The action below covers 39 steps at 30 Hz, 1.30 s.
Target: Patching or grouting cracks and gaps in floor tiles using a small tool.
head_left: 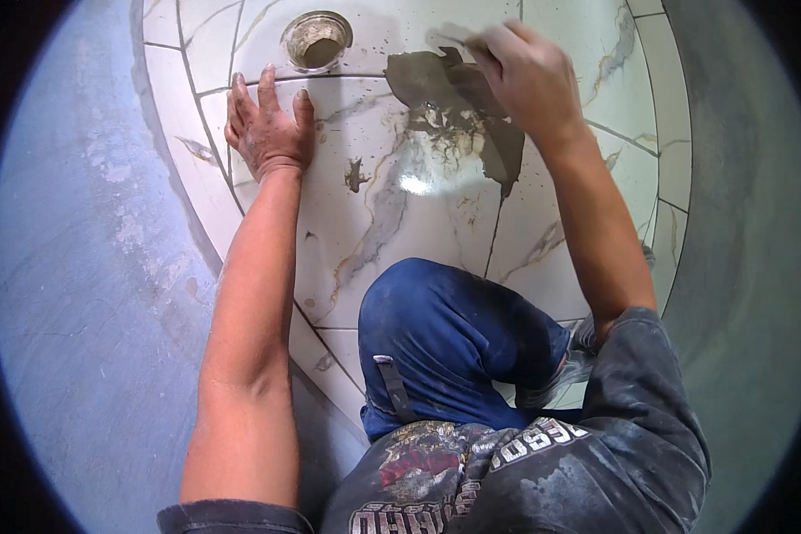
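My left hand rests on the white veined tile, fingers spread, holding nothing. Just beyond it stands a round, pale container with grey material at its bottom. Farther right, my right hand is closed and blurred by motion above the tiles. A thin greyish thing shows at its fingertips, too smeared to name. Beneath and beside that hand, wet grey paste is spread over the tiles and a joint. A small separate dab of paste sits nearer to me.
White marble-look floor tiles have narrow dark joints. A bluish wall bounds them on the left, and a grey surface curves along the right. My bent knee in blue trousers occupies the near middle; my shoe is beside it.
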Each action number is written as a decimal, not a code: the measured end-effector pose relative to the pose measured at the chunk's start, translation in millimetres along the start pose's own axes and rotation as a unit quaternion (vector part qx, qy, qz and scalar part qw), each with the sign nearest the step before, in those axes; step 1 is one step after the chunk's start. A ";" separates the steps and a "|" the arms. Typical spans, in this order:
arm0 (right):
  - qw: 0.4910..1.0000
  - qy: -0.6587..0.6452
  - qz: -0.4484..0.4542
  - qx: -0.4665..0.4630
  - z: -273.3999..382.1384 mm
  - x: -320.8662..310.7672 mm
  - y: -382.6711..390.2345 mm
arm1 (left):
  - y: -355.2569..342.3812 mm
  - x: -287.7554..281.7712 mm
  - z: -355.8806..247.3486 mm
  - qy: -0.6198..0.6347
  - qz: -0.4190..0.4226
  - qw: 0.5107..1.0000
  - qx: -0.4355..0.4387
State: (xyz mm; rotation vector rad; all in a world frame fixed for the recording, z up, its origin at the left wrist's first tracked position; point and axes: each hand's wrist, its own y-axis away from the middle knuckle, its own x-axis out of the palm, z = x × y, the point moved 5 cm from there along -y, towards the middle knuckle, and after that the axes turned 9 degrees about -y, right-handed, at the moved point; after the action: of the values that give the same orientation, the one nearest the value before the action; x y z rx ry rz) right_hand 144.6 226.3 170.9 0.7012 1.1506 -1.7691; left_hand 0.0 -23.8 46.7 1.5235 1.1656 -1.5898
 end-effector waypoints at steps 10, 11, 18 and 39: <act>0.990 -0.018 0.110 -0.088 39.4 19.3 31.7 | 0.2 -0.3 5.7 0.004 0.006 1.000 -0.002; 0.992 -0.027 0.080 -0.092 41.4 10.2 38.5 | -0.4 0.4 3.7 0.004 0.001 1.000 -0.001; 0.970 -0.196 -0.011 -0.142 103.2 50.7 88.0 | 2.5 9.1 19.7 0.004 -0.018 1.000 0.012; 0.750 -0.525 -0.283 0.285 3.3 71.4 88.4 | -5.2 -0.2 -6.3 -0.001 0.007 1.000 0.008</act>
State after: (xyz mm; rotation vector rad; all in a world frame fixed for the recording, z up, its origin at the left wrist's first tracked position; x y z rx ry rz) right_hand 191.7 181.2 77.8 -0.4456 -0.0215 -2.5075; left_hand -1.9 -16.0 48.2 1.5365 1.1401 -1.5952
